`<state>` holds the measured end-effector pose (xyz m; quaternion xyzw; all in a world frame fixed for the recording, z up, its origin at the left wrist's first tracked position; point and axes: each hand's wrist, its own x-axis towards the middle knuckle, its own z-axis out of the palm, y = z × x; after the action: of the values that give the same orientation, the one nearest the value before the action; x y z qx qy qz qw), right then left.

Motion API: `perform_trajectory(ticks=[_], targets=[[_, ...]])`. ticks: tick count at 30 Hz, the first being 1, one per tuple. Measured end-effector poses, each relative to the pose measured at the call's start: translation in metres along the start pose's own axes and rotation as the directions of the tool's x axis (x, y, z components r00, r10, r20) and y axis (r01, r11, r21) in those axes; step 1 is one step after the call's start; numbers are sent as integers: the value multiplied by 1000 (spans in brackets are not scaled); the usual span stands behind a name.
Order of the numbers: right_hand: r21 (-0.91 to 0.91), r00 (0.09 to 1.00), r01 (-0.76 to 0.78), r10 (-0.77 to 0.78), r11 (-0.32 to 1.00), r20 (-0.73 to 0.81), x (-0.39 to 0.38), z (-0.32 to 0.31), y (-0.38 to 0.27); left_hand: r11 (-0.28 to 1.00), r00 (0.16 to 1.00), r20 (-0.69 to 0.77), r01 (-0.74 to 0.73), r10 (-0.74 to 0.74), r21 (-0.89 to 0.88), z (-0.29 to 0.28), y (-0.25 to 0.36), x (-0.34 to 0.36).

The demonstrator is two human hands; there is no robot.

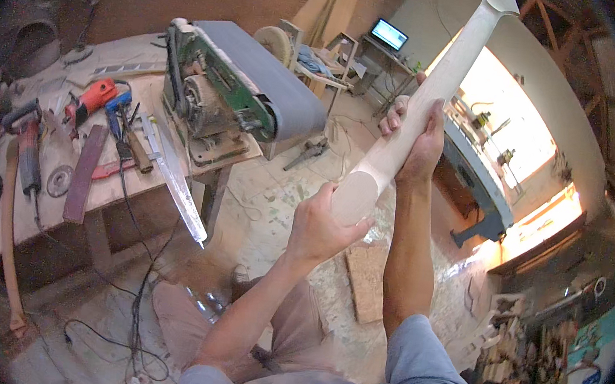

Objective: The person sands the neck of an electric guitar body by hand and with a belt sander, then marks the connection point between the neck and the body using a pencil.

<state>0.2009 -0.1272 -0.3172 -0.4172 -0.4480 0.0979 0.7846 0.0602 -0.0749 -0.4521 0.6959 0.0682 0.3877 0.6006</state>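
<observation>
A long pale piece of shaped wood (pixel 416 121) slants up and away before me, over the floor. Its near end is a smooth, flat oval face, and its far end flares out at the frame's top edge. My left hand (pixel 326 224) is closed at the near end, thumb along the oval's lower edge. Farther up the shaft, my right hand (pixel 420 144) wraps it from below, with its thumb on the right side and fingertips showing on the left. Left of the wood stands a green belt sander (pixel 217 83) with a wide grey belt (pixel 261 65), apart from both hands.
On the workbench (pixel 121 193) at left lie a red-orange power tool (pixel 94 97), an angle grinder (pixel 29 153) and a long metal blade (pixel 175 184) jutting past its edge. Black cables (pixel 136 309) trail across the floor. A blue-grey machine bed (pixel 480 174) stands at right.
</observation>
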Motion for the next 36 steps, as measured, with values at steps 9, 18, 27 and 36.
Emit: perform_trajectory(ticks=[9, 18, 27, 36], targets=[[-219, 997, -70, 76, 973, 19, 55, 39, 33, 999, 998, -46, 44, -46, -31, -14, -37, 31], [-320, 990, -135, 143, 938, 1, 76, 55, 58, 966, 993, 0, 114, -117, -234, -28, -49, 46], [-351, 984, -177, 164, 919, -69, 81, 66, 61, 971, 997, -31, 68, -77, -228, -27, -56, 48], [-434, 985, -167, 134, 885, -106, 87, 62, 66, 942, 993, 10, 111, -114, -317, -31, -53, 46]])
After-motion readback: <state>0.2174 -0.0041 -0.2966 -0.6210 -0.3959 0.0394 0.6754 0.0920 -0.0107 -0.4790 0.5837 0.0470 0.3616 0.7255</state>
